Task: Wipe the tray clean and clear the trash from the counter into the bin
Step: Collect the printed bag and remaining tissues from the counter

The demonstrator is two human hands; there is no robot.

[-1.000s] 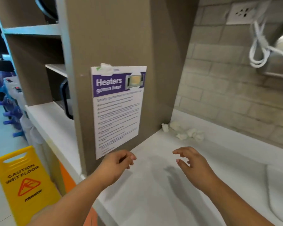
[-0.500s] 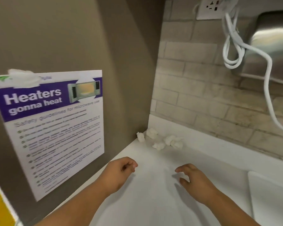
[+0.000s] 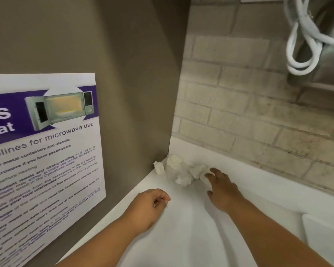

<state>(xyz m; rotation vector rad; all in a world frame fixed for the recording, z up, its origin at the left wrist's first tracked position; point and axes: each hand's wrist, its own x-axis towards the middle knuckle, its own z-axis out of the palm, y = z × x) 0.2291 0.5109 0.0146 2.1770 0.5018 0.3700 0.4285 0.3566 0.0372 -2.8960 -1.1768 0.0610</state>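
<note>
Several crumpled white paper wads [image 3: 178,170] lie in the back corner of the white counter [image 3: 181,228], where the brown cabinet side meets the brick wall. My right hand [image 3: 223,189] reaches into the pile, its fingertips touching the rightmost wad. Whether the fingers have closed on that wad is hidden by the hand. My left hand [image 3: 149,206] hovers over the counter a little nearer to me, fingers loosely curled and holding nothing. No tray or bin shows in this view.
A microwave safety poster [image 3: 44,151] hangs on the cabinet side at left. A coiled white cable [image 3: 301,41] dangles at upper right beside a steel appliance [image 3: 328,60]. A raised white edge [image 3: 324,236] sits at the counter's lower right.
The view has moved closer to the corner. My right hand has stretched forward from mid-counter to the paper wads. My left hand has stayed loosely curled and advanced only slightly.
</note>
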